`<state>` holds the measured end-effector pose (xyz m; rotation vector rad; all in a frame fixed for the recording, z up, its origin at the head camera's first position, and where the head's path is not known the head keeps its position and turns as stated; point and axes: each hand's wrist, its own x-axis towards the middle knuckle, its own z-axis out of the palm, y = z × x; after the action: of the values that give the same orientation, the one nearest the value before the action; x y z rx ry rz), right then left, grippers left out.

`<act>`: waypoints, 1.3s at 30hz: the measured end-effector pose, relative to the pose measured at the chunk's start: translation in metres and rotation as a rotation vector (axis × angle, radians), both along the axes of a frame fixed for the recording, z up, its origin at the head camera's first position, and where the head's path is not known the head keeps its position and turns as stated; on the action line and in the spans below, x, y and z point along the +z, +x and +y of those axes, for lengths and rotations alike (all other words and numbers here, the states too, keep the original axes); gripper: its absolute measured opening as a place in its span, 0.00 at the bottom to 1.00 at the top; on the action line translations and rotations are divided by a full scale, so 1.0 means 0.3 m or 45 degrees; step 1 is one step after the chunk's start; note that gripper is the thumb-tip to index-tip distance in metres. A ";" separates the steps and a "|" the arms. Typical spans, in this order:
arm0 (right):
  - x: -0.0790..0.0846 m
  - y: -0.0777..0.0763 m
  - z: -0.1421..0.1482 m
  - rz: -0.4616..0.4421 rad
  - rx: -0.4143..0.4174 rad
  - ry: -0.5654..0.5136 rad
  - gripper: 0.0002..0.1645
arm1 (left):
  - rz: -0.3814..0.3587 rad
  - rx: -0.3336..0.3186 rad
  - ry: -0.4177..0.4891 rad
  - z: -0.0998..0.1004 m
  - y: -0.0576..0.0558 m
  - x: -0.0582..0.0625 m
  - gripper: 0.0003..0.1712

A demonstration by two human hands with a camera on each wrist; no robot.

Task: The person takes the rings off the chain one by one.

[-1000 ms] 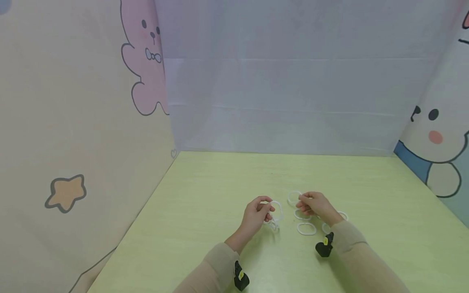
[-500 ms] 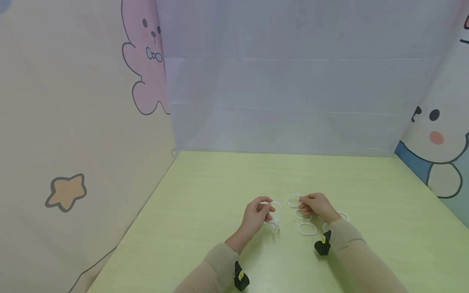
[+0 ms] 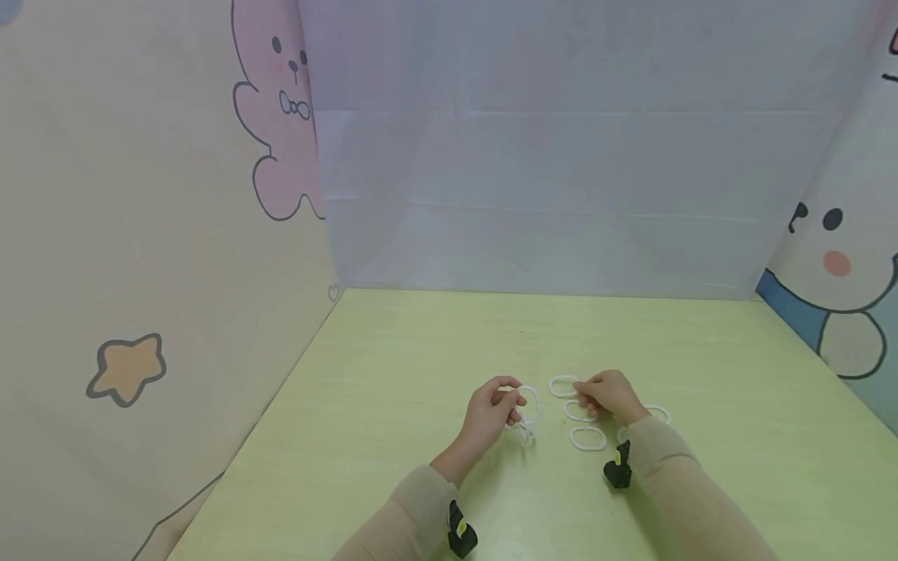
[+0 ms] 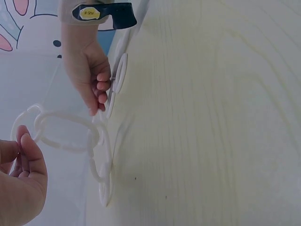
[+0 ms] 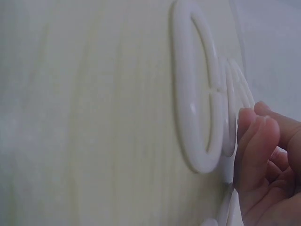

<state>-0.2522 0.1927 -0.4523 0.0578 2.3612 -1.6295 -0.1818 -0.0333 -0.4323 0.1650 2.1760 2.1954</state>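
My left hand [image 3: 487, 407] pinches the end of a short chain of white plastic oval links [image 4: 65, 146], held up over the table. Other links of the chain dangle below that hand, their lower part right at the tabletop. To the right, my right hand [image 3: 609, 393] pinches the near edge of a loose white link [image 3: 550, 386], which lies almost flat. In the right wrist view the thumb and forefinger meet at its rim, and another loose link [image 5: 184, 89] lies flat in front of them.
More loose white links lie about the right hand: a front link [image 3: 588, 449] nearest me and another link [image 3: 667, 414] beside the right wrist, some partly covered by hand and sleeve. The pale green table [image 3: 421, 335] meets a plain back curtain [image 3: 547, 156] and printed side curtains.
The link in my right hand, tilted up a second ago, has come down nearly flat. The right hand has shifted slightly down and right. My left hand has stayed put.
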 end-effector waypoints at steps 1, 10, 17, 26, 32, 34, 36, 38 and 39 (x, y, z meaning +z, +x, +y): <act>0.000 -0.001 0.000 0.002 -0.003 0.019 0.13 | 0.001 0.001 0.002 0.000 0.001 0.001 0.08; -0.024 -0.022 0.008 0.006 -0.015 0.073 0.12 | -0.011 0.013 0.006 0.002 0.001 0.001 0.08; -0.025 -0.018 0.005 0.003 -0.004 0.087 0.13 | 0.015 0.008 0.005 0.000 0.000 -0.003 0.08; -0.017 -0.015 0.004 -0.001 -0.008 0.090 0.14 | 0.026 0.005 -0.001 -0.001 0.002 -0.001 0.07; -0.022 -0.018 0.007 0.003 -0.009 0.094 0.13 | 0.014 0.003 -0.002 0.002 0.003 0.004 0.07; -0.025 -0.018 0.009 0.011 0.000 0.097 0.13 | 0.014 0.003 -0.002 0.002 0.004 0.005 0.07; -0.025 -0.016 0.010 0.018 0.001 0.097 0.13 | 0.014 0.004 -0.004 0.002 0.005 0.005 0.07; -0.026 -0.016 0.011 0.031 0.008 0.092 0.13 | 0.020 0.007 -0.004 0.002 0.005 0.003 0.07; -0.026 -0.015 0.011 0.035 0.010 0.088 0.13 | 0.025 0.008 -0.004 0.003 0.004 0.001 0.07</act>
<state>-0.2566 0.1960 -0.4600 0.0396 2.4352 -1.5549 -0.1805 -0.0325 -0.4319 0.1804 2.1933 2.2031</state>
